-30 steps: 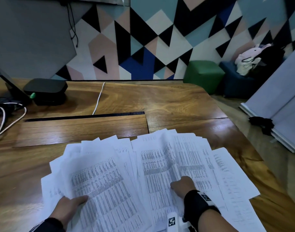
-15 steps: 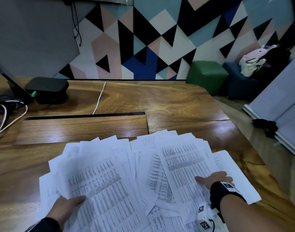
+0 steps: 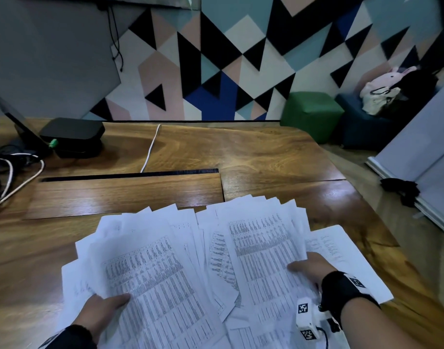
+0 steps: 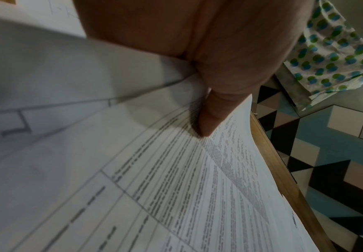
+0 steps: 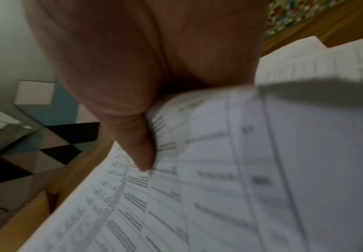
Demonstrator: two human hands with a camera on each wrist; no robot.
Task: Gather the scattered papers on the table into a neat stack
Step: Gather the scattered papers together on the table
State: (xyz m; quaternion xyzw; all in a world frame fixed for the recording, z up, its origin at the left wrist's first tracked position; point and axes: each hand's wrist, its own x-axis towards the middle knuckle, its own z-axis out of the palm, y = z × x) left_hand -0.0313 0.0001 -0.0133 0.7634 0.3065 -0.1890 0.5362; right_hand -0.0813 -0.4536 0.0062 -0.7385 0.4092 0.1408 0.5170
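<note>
- The white printed papers (image 3: 198, 260), sheets covered in fine tables of text, lie fanned out in an overlapping spread across the near part of the brown wooden worktop (image 3: 253, 152), their far corners pointing away like a hand of cards.
- One sheet at the right (image 3: 341, 250) sticks out from under the rest toward the worktop's right edge.
- The left hand (image 3: 100, 313) holds the left bunch of sheets at their near edge: its thumb lies flat on top of the printed page, and the left wrist view shows that thumb (image 4: 210, 116) pressing down on the paper with the other fingers hidden beneath.
- The right hand (image 3: 309, 268) grips the right bunch the same way, thumb on top of the page and fingers tucked under the sheets; in the right wrist view, which is blurred, the thumb (image 5: 139, 146) bears on a page that curls up around it.
- A black band (image 3: 341, 290) with square coded markers wraps the right wrist, and a small white marked block (image 3: 307, 321) hangs just beside it.
- Beyond the papers, a long dark slot (image 3: 130, 175) runs across the worktop, and a white cable (image 3: 150, 149) drops into it.
- At the far left sits a flat black box (image 3: 72, 134) near a tangle of black and white cords (image 3: 12, 172).
- Behind the worktop stands a wall of black, blue, pink and white triangles (image 3: 241, 59).
- Off to the right, on the floor, are a green cube seat (image 3: 311, 112) and a dark blue seat (image 3: 361, 127) carrying a pale pink soft toy (image 3: 382, 89).
</note>
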